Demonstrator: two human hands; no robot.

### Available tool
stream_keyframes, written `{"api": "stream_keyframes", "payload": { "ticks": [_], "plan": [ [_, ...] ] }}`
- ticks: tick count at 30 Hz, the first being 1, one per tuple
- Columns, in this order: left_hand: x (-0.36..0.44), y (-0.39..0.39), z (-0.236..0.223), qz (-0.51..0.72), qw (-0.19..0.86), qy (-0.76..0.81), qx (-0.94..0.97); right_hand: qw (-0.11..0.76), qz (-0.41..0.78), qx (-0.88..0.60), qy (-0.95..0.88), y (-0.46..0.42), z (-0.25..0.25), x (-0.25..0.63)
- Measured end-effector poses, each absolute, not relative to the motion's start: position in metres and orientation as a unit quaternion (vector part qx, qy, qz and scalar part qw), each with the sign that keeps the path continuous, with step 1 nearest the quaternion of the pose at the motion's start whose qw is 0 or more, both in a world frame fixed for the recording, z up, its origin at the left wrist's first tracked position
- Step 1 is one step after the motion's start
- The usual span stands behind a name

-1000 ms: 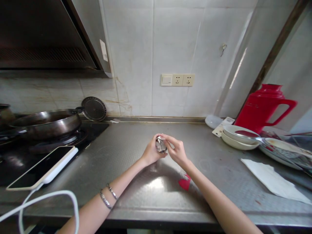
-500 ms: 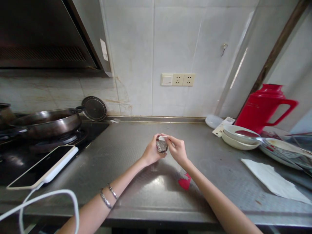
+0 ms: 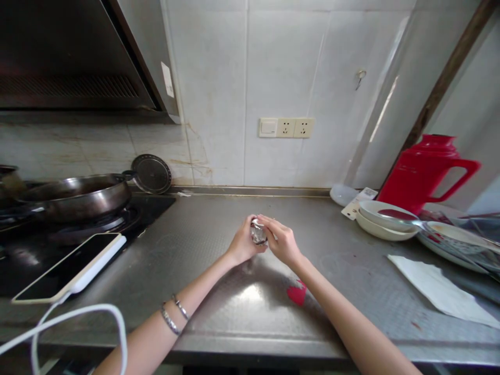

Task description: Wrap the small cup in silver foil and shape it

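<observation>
My left hand (image 3: 242, 244) is curled around a small shiny silver object (image 3: 258, 233) held above the steel counter (image 3: 219, 291), at the middle of the view. My right hand (image 3: 282, 240) meets it from the right, fingertips pinched on the object's top. What the object is stays unclear; it looks like foil or clear glass. Two silver bangles sit on my left wrist. A small red scrap (image 3: 297, 295) lies on the counter just under my right forearm.
A wok (image 3: 76, 195) sits on the stove at left, with a phone (image 3: 64, 268) on a white cable in front. At right stand a red thermos jug (image 3: 424, 172), stacked bowls and plates (image 3: 385, 217) and a white napkin (image 3: 437, 290). Wall sockets (image 3: 286, 127) behind.
My right fingers have closed down over the top of the shiny object, covering a white bit that showed half a second ago. Both hands stay in the same spot.
</observation>
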State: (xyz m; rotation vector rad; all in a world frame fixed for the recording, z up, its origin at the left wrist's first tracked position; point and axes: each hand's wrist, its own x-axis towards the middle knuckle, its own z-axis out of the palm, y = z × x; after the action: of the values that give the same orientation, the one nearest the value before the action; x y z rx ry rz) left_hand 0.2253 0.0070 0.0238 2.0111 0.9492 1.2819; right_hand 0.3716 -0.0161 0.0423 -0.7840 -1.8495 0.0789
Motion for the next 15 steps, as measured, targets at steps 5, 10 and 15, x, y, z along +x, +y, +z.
{"api": "stream_keyframes", "payload": {
  "ticks": [5, 10, 15],
  "plan": [
    [0.226, 0.007, 0.024, 0.502, 0.296, 0.326, 0.744, 0.501, 0.004, -0.28, -0.819, -0.018, 0.042, 0.37],
    [0.225, 0.009, 0.024, 0.482, 0.303, 0.372, 0.733, 0.525, 0.05, -0.32, -0.787, -0.023, 0.045, 0.365],
    [0.225, 0.009, 0.022, 0.463, 0.302, 0.381, 0.741, 0.608, 0.069, -0.423, -0.668, -0.021, 0.054, 0.369]
  ]
}}
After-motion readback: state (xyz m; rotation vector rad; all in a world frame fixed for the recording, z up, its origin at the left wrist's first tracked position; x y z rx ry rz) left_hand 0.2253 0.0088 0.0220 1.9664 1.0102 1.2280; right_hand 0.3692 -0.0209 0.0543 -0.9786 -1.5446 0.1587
